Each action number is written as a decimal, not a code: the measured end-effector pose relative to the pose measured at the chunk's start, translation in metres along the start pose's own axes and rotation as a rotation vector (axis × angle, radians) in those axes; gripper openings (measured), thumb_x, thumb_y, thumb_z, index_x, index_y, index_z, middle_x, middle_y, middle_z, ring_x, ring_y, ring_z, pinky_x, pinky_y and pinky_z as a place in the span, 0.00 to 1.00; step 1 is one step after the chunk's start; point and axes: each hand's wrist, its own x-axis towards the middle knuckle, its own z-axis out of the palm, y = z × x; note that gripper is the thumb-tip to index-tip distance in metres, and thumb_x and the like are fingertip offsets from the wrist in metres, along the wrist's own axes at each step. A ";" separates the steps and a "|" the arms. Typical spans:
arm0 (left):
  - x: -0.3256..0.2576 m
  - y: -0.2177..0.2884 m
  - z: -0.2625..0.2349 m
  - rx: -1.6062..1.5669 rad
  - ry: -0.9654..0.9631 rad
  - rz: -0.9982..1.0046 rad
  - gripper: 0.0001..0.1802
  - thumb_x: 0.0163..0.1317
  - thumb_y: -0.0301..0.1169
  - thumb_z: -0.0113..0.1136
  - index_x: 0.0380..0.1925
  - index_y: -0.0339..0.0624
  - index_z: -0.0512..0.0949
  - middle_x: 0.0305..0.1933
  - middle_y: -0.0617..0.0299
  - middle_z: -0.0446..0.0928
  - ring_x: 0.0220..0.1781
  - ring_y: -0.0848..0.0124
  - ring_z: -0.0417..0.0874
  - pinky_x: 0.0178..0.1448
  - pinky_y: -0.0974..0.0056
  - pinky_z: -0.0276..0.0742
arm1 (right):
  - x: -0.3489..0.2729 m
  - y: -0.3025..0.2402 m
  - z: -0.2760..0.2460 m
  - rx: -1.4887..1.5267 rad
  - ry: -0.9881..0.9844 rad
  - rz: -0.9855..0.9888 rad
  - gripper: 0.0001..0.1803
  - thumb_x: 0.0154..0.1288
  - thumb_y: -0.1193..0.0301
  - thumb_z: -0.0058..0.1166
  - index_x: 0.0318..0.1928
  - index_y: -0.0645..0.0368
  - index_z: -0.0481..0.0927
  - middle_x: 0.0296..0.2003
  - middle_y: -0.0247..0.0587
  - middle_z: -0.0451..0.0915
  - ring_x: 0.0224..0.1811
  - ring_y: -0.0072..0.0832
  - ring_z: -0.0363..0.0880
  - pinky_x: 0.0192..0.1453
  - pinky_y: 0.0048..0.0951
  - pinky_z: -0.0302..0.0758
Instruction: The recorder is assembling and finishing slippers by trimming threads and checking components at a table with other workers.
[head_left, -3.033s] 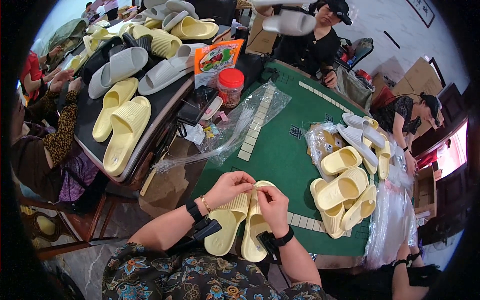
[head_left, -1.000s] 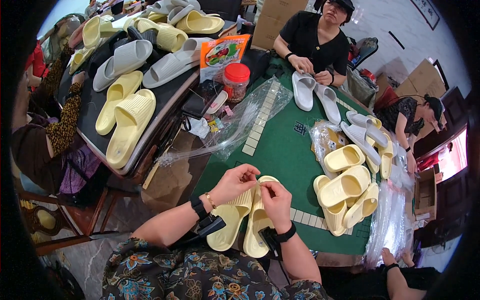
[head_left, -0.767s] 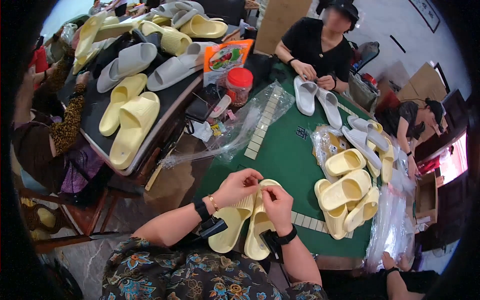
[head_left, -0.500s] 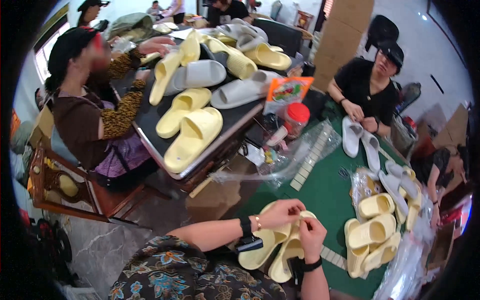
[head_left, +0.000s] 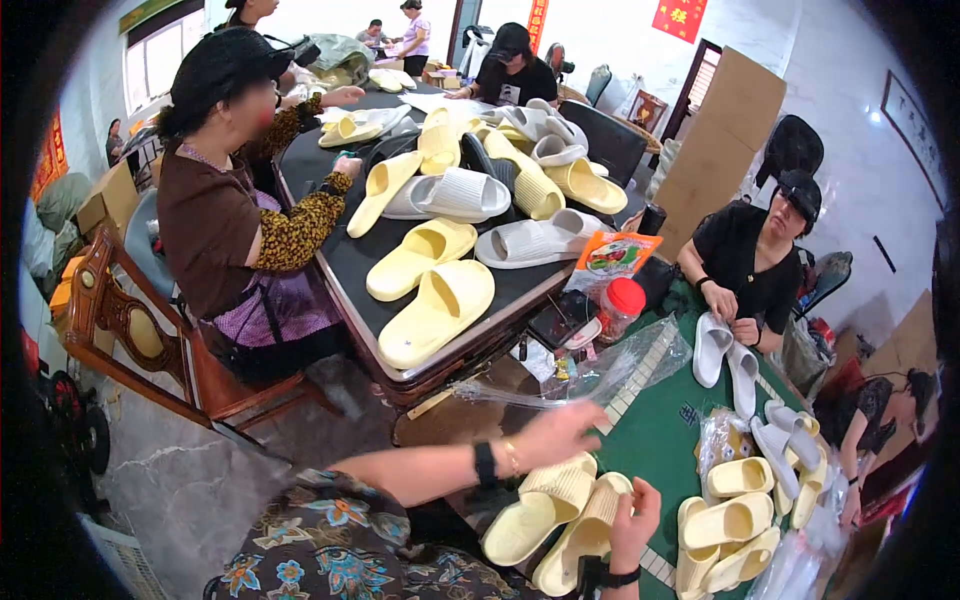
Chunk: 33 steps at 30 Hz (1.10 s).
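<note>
A pair of pale yellow slippers lies in front of me at the edge of the green table, toes pointing away: a left-hand slipper and a right-hand slipper. My left hand is raised over the toe of the left-hand slipper, fingers stretched out, slightly blurred and with nothing seen in them. Beside the toe of the right-hand slipper is my right hand, its fingers apart and loosely bent, holding nothing that shows. Black bands circle both wrists.
Yellow slippers are stacked to my right, near grey ones and clear plastic. More slippers cover the black table ahead. A red-lidded jar stands between the tables. One person handles light grey slippers; another sits at left.
Both hands were pinched together at the slippers' toes; they have parted, the left moving up and left, the right lower. My view has tilted up, showing more of the room.
</note>
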 end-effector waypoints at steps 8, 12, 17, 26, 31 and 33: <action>0.006 -0.080 -0.227 0.727 0.376 -0.099 0.22 0.49 0.21 0.59 0.48 0.33 0.78 0.48 0.45 0.79 0.53 0.52 0.79 0.60 0.58 0.74 | -0.068 -0.048 -0.033 -0.145 -0.384 0.093 0.10 0.60 0.71 0.60 0.36 0.66 0.81 0.28 0.45 0.82 0.28 0.30 0.82 0.34 0.29 0.77; 0.003 -0.121 -0.269 0.352 0.199 -0.474 0.25 0.48 0.28 0.67 0.48 0.30 0.77 0.49 0.47 0.80 0.45 0.60 0.82 0.48 0.59 0.79 | -0.045 -0.051 -0.004 -0.441 -0.607 0.212 0.35 0.60 0.37 0.52 0.23 0.62 0.82 0.20 0.52 0.80 0.23 0.48 0.81 0.28 0.45 0.77; 0.021 -0.194 -0.295 0.705 0.197 -0.237 0.14 0.55 0.30 0.58 0.39 0.32 0.80 0.36 0.41 0.80 0.42 0.44 0.80 0.44 0.51 0.74 | -0.015 -0.034 0.029 -0.548 -0.485 0.226 0.24 0.60 0.52 0.50 0.24 0.62 0.84 0.22 0.54 0.81 0.24 0.51 0.81 0.31 0.48 0.76; 0.018 -0.072 -0.237 0.412 0.245 -0.104 0.16 0.59 0.18 0.52 0.48 0.30 0.79 0.39 0.51 0.82 0.45 0.60 0.83 0.52 0.62 0.75 | 0.053 -0.018 -0.169 -0.840 0.135 0.376 0.23 0.62 0.52 0.54 0.25 0.60 0.83 0.26 0.53 0.82 0.31 0.52 0.82 0.35 0.49 0.77; 0.011 0.024 -0.164 -0.077 0.053 -0.374 0.19 0.55 0.19 0.59 0.49 0.30 0.80 0.45 0.52 0.84 0.48 0.66 0.83 0.54 0.64 0.76 | 0.063 -0.029 -0.195 -0.658 0.244 0.357 0.18 0.59 0.58 0.63 0.34 0.63 0.82 0.26 0.48 0.82 0.28 0.36 0.82 0.31 0.36 0.76; 0.021 0.053 -0.130 0.172 -0.100 -0.159 0.21 0.51 0.19 0.61 0.49 0.33 0.80 0.45 0.48 0.83 0.49 0.59 0.84 0.55 0.61 0.77 | 0.032 -0.021 -0.175 -0.373 0.095 0.185 0.14 0.61 0.63 0.63 0.39 0.61 0.81 0.23 0.44 0.80 0.25 0.30 0.80 0.31 0.33 0.75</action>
